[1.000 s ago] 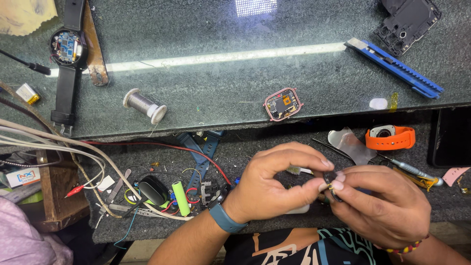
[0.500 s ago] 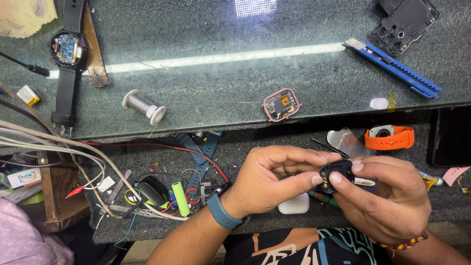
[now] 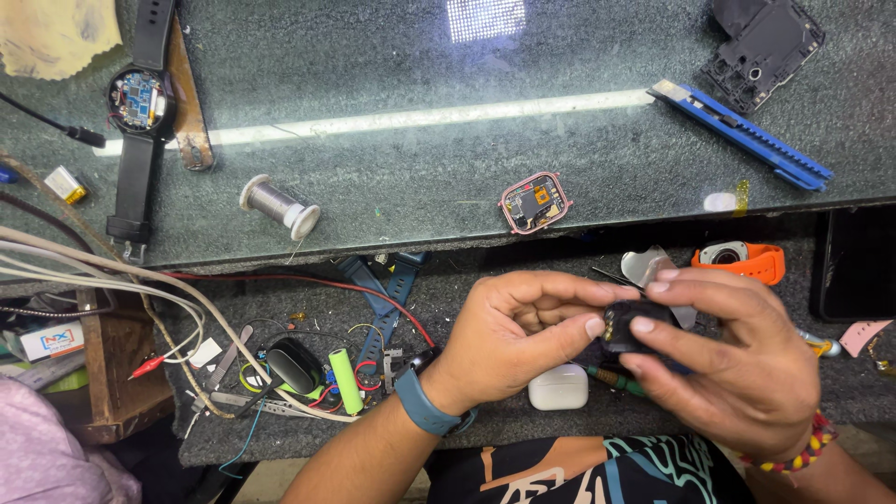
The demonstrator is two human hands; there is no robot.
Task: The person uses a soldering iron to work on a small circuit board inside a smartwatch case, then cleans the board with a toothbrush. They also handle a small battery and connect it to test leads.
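Note:
Both my hands hold a small black watch body [image 3: 633, 327] over the lower grey shelf. My left hand [image 3: 523, 331], with a blue band on its wrist, pinches the body's left side with thumb and fingers. My right hand [image 3: 737, 359] wraps it from the right, fingertips on its top edge. Most of the black body is hidden by my fingers. A white earbud case [image 3: 558, 387] lies on the shelf just below my hands.
On the glass top lie an open pink-rimmed watch module [image 3: 534, 203], a solder spool [image 3: 278, 206], a blue utility knife [image 3: 742, 133], an opened round watch [image 3: 140, 101] and a black phone frame [image 3: 763, 47]. An orange-strapped watch [image 3: 740, 259], a green cell [image 3: 344, 380] and tangled wires [image 3: 187, 317] crowd the shelf.
My hands have risen slightly and turned the small part; the black watch body now shows between my fingers, where a second ago only a small pale piece was visible.

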